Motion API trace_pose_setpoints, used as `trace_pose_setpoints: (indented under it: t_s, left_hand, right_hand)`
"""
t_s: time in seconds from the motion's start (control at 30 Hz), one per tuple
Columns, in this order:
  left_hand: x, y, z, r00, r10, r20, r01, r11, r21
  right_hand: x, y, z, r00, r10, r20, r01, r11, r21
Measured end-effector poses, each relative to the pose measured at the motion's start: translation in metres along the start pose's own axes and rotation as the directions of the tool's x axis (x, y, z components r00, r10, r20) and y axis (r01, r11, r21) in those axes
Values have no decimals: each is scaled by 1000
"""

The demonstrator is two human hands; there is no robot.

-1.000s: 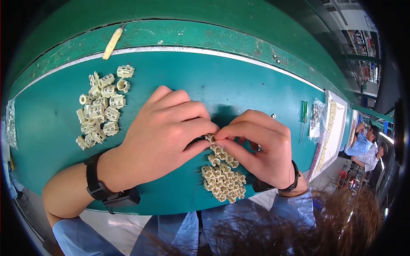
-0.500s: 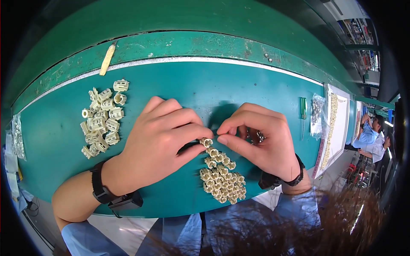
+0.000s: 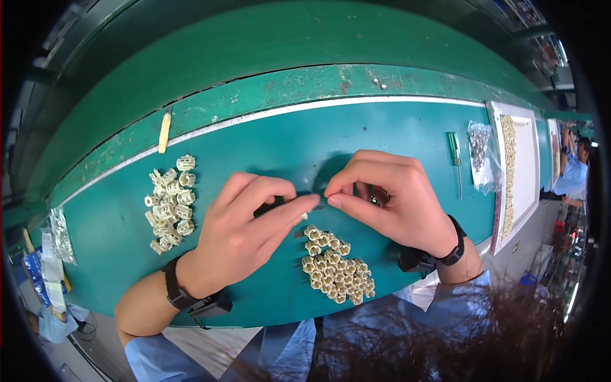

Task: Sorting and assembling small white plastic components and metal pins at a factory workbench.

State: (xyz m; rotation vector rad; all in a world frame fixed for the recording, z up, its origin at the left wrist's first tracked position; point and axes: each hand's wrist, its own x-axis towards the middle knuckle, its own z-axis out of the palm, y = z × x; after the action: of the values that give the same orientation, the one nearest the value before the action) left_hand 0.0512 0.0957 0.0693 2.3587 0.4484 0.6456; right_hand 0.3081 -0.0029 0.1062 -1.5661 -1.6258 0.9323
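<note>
My left hand (image 3: pixel 245 226) is closed, thumb and forefinger pinching a small cream plastic part (image 3: pixel 305 216) that the fingers almost wholly cover. Facing it, my right hand (image 3: pixel 398 207) has thumb and forefinger brought together. Small shiny metal balls (image 3: pixel 374 200) show inside its curled fingers; whether the fingertips pinch one is too small to tell. Just below both hands stands a tight group of cream ring-shaped plastic parts (image 3: pixel 337 274), notched rims up. To the left of my left hand lies a loose pile of similar slotted cream parts (image 3: pixel 168 207).
A green-handled screwdriver (image 3: pixel 454 149), a clear bag of small metal pieces (image 3: pixel 482 153) and a white tray (image 3: pixel 525 172) with a row of cream parts are at the right. A yellowish stick (image 3: pixel 165 132) lies at the back left. Another bag (image 3: pixel 62 235) hangs at the left edge.
The view has shifted, so the table appears moved. My left hand has drawn the cream part away from the front group and now mostly hides it. Both hands remain facing each other.
</note>
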Motion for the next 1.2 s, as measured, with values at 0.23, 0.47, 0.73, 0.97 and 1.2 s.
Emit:
trace_pose_setpoints:
  t_s: [0.23, 0.47, 0.73, 0.97, 1.2]
  left_hand:
    - [21, 15, 21, 996, 82, -31, -67, 941, 331]
    - [17, 15, 25, 1000, 28, -10, -25, 964, 265]
    - [8, 6, 9, 999, 28, -26, -23, 982, 187]
    - [3, -1, 9, 995, -45, -86, 54, 993, 107]
    - [-1, 2, 4, 996, -49, -76, 51, 999, 19]
  right_hand:
    - [-10, 27, -26, 998, -68, -3, 66, 988, -138]
    - [-14, 35, -23, 990, -139, -11, 133, 966, -221]
    - [-10, 30, -8, 991, -129, 21, 130, 962, -240]
    - [-4, 25, 14, 968, -249, -38, 222, 916, -333]
    - [-3, 23, 31, 955, -291, -62, 242, 880, -408]
